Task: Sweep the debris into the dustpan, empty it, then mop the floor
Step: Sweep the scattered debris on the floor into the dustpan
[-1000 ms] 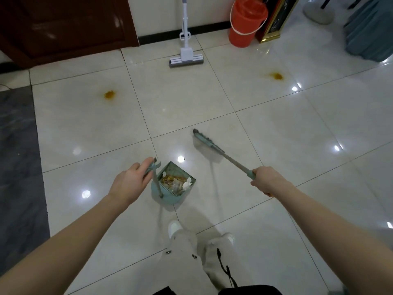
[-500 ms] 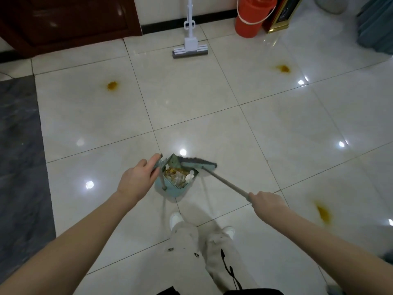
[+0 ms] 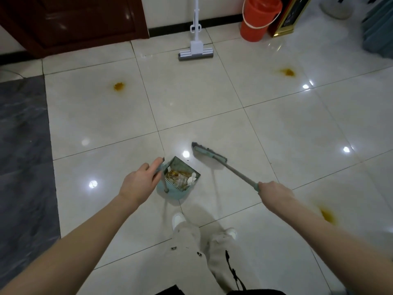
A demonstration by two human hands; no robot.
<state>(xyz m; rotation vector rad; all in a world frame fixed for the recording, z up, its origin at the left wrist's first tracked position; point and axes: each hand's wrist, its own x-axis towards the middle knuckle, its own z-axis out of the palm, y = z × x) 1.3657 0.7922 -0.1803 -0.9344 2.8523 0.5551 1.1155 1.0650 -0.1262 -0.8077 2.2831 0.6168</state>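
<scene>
Glossy tiled floor [image 3: 191,99] fills the frame. Orange bucket [image 3: 258,20] at top right. Mop [image 3: 195,53] at top centre against the wall. Broom [image 3: 209,154] at centre, its head just up-right of the dustpan [image 3: 176,188] and not touching it. The right hand [image 3: 274,191] is wrapped round the broom handle. The left hand [image 3: 139,183] grips the dustpan's upright handle (fingers curled). Debris [image 3: 180,176] lies inside the pan. Orange stain [image 3: 119,86] at upper left.

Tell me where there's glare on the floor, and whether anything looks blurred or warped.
Head view: lamp glare spots dot the glossy floor, one between dustpan and broom. Head view: picture sharp, no real blur; tile lines bow slightly near the edges, from the wide lens.
</scene>
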